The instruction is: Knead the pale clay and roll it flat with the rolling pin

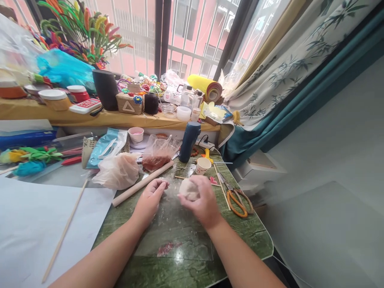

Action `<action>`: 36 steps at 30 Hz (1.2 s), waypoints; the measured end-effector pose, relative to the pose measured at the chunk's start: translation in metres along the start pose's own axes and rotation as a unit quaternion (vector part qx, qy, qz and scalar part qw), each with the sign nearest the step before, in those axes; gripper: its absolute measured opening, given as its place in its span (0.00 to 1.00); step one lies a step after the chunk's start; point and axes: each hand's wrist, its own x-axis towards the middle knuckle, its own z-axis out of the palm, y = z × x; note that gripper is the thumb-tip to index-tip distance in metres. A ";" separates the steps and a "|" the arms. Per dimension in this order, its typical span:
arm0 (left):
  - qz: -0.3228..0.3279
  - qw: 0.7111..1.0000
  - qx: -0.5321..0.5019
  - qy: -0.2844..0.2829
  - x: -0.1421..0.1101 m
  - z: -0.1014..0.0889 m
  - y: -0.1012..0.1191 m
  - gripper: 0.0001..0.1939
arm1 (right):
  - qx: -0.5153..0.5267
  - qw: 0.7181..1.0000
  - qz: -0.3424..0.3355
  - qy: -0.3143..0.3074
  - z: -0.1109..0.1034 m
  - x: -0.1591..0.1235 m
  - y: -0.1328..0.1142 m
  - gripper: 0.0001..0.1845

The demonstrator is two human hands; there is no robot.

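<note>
My right hand [201, 200] is closed around a pale lump of clay [188, 189], held just above the green marble-patterned table [180, 240]. My left hand [151, 198] rests beside it with the fingers curled and pinched together near the lump; what they hold, if anything, is too small to see. A wooden rolling pin [142, 183] lies just left of my left hand. A plastic bag with reddish-brown clay [156, 160] sits behind it.
Orange-handled scissors [237, 200] and thin sticks lie right of my hands. A paper cup [203, 165], a dark blue bottle [189, 142], a crumpled plastic bag [118, 171] and white paper [36, 224] with a long stick are around. The cluttered sill holds jars and craft flowers.
</note>
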 end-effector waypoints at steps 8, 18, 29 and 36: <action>-0.015 1.000 -0.008 0.006 0.000 0.001 -0.003 0.16 | -0.039 0.991 0.013 -0.131 0.017 -0.005 0.001 0.24; 0.048 0.987 0.133 -0.077 -0.009 0.002 0.002 0.15 | 0.107 0.972 0.157 -0.138 0.021 -0.023 0.021 0.34; 0.151 0.960 0.176 -0.156 -0.022 0.006 0.007 0.24 | 0.261 0.931 0.194 -0.168 0.002 -0.029 0.018 0.30; 0.170 0.963 0.112 -0.179 -0.025 0.003 0.014 0.25 | 0.197 0.941 0.214 -0.176 0.001 -0.015 0.003 0.22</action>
